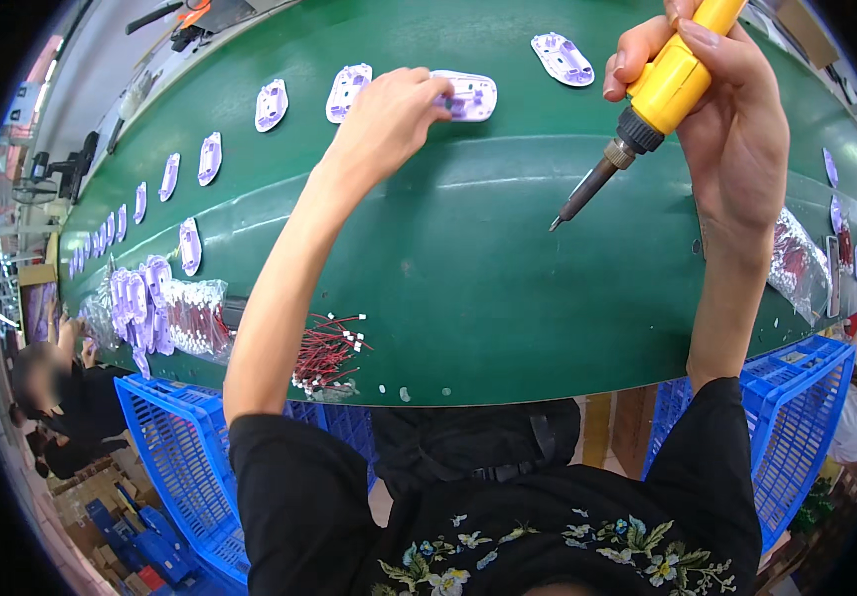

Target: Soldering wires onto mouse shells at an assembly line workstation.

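A yellow-handled soldering iron [665, 91] is gripped in my right hand [736, 139], held above the green work surface with its metal tip slanting down to the left. At the far middle, the fingers of my left hand [387, 117] close on the left end of a pale purple plastic shell [475, 97], whose hollow inside faces up. That end of the shell is partly hidden by my fingers. The iron's tip is well apart from the shell. Beside my left hand lies another purple shell [347, 87], and a further one [563, 60] rests to the right.
More purple shells [271, 105] line the green table [468, 278] toward the left. Red wires with white connectors [327, 356] lie by my left elbow, near a bag of connectors [198, 316] and piled shells [141, 303]. Blue crates [175, 437] stand below the edge; people sit at both sides.
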Demonstrator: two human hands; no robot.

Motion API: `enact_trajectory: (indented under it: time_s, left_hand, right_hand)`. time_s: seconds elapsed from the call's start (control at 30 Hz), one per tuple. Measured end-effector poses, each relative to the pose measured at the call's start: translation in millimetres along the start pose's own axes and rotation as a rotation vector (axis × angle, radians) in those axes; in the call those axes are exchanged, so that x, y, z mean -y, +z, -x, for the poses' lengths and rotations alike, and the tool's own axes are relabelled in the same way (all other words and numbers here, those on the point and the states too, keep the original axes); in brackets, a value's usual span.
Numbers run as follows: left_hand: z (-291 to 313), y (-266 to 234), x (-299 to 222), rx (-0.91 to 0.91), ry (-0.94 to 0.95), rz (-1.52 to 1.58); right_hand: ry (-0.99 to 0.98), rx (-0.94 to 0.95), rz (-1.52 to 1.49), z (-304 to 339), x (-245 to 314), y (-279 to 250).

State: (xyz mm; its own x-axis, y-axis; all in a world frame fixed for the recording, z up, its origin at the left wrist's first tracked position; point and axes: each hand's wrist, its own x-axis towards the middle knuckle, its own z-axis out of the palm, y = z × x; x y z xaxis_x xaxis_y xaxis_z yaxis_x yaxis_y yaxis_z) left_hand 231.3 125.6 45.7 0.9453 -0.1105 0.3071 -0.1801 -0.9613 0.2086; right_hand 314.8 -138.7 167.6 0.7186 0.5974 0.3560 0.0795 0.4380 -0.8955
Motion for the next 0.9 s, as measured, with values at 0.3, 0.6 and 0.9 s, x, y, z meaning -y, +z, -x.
enact_trajectory:
  time_s: [0.3, 0.6, 0.9]
  left_hand:
    - [151, -44, -130, 0.210, -0.357, 0.135]
    - [206, -21, -192, -0.278, -1.004, 0.660]
    - [224, 22, -191, -0.577, -0.892, 0.282]
  right_hand:
    - [0.292, 0.049, -0.081, 1, -4, 28]
    - [0.323, 0.323, 0.176, 28, -62, 37]
    - [0.400, 0.435, 0.176, 40, -103, 99]
